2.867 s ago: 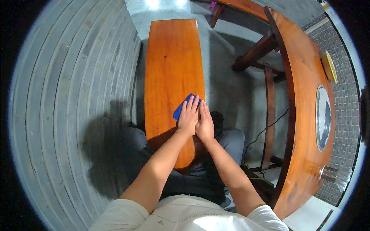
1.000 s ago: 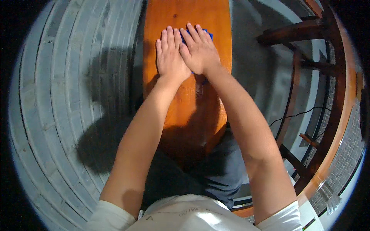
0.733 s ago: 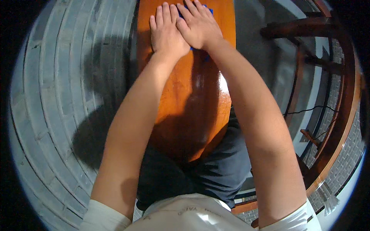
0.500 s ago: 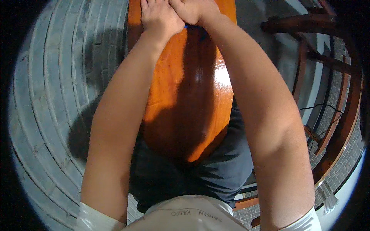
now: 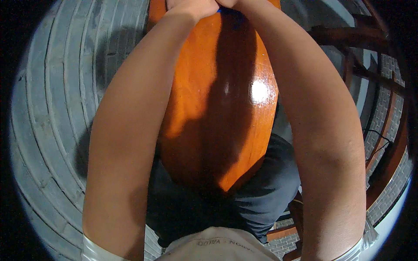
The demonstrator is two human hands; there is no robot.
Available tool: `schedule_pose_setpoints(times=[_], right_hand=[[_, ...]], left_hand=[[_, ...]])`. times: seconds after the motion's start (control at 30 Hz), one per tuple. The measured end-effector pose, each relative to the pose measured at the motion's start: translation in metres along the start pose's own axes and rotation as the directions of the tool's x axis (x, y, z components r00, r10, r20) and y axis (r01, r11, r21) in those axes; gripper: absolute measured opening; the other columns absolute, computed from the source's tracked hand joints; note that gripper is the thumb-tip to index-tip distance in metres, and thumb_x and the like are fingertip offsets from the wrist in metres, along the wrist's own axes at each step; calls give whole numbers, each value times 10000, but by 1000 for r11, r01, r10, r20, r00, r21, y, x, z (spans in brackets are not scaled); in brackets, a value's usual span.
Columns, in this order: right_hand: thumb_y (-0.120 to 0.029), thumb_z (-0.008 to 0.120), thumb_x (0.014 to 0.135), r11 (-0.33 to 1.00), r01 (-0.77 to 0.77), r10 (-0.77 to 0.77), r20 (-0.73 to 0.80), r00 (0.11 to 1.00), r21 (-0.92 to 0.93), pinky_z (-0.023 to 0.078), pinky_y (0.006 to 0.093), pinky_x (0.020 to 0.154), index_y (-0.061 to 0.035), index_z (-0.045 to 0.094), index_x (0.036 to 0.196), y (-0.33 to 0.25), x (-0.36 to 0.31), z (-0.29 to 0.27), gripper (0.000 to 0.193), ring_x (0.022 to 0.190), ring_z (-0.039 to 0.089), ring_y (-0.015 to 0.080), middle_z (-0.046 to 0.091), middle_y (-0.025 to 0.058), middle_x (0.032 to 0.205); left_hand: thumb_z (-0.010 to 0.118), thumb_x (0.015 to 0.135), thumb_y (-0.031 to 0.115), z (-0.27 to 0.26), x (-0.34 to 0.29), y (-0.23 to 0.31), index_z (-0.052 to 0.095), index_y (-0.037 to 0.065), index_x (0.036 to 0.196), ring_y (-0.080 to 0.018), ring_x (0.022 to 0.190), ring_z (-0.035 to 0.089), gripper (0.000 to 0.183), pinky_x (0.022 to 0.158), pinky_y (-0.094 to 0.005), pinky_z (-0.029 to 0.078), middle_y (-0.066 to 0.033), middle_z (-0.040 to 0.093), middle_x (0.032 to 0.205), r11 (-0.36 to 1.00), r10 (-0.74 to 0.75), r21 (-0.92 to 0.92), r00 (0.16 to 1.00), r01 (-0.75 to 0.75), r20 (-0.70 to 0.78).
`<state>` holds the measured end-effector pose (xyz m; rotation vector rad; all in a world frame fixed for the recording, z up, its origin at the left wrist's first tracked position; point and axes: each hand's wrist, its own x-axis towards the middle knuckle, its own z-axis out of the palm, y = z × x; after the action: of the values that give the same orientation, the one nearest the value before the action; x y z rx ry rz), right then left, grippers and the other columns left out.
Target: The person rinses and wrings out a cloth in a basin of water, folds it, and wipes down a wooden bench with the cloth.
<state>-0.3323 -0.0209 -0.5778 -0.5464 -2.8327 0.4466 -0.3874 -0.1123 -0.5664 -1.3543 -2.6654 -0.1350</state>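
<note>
- Blue cloth: only a thin sliver of it shows at the far edge of the view, between the two wrists, lying on the far part of the orange wooden bench.
- Left hand: just the heel and wrist are in view at the top, pressed down on the bench top beside the cloth; the fingers are cut off by the picture's rim, so I cannot tell whether they are spread or curled.
- Right hand: it sits close beside the left one, just right of the blue sliver; again only the base of it shows, so how its fingers stand cannot be told.
- Both forearms reach far forward from the near edge, almost straight, the left arm over the bench's left side and the right arm over its right side.
- The bench runs from near to far between the arms; its glossy top carries a bright glare spot on the right and a broad dark shadow down the middle.
- The person's dark trousers show at the bench's near end.
- Grey brick paving lies to the left; a dark wooden frame curves along the right.
- Judgement on wiping well at full stretch: keep both palms flat on the cloth, press evenly, and follow the grain in overlapping strokes so no streak remains on the varnish.
</note>
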Motion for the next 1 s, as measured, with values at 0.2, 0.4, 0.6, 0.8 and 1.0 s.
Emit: schedule_pose_setpoints(times=[0.2,0.4,0.6,0.8,1.0], right_hand=[[-375,181,856,1000,-5,4,-22,1000,-19,112,349,1039,23,290,1274,3,11,9,587,1262,172,321,230,188,1348],[-387,204,865,999,-32,30,-38,999,-37,141,363,1030,29,277,1277,0,-12,3,590,1253,192,333,234,204,1341],[-383,232,845,996,-86,88,-81,993,30,154,379,1028,-13,312,1270,-13,-63,-10,569,1248,214,321,257,173,1340],[-375,258,835,989,-151,151,-60,987,9,149,376,1033,-32,322,1272,-38,-119,-25,560,1253,214,298,262,145,1346],[-361,271,841,980,-195,195,-2,981,49,125,384,1040,-39,296,1287,-80,-175,-46,550,1263,187,292,233,141,1359]], left_hand=[[419,780,274,4,8,-5,159,-7,1320,-271,1289,113,661,1046,-377,57,-170,143,1382,1000,5,8,996,-5,87],[412,779,274,1,-5,1,171,-6,1317,-276,1289,109,653,1046,-374,60,-173,144,1381,999,8,-41,997,-4,80],[431,768,287,3,-45,16,202,12,1309,-283,1280,140,648,1040,-393,87,-172,177,1370,995,54,-88,999,-53,5],[450,764,243,-27,-100,35,207,14,1305,-286,1280,143,636,1036,-404,98,-175,183,1367,982,75,-177,996,-65,46],[423,784,231,-62,-159,39,216,3,1302,-285,1283,132,603,1037,-404,87,-174,176,1369,967,88,-246,993,-67,75]])
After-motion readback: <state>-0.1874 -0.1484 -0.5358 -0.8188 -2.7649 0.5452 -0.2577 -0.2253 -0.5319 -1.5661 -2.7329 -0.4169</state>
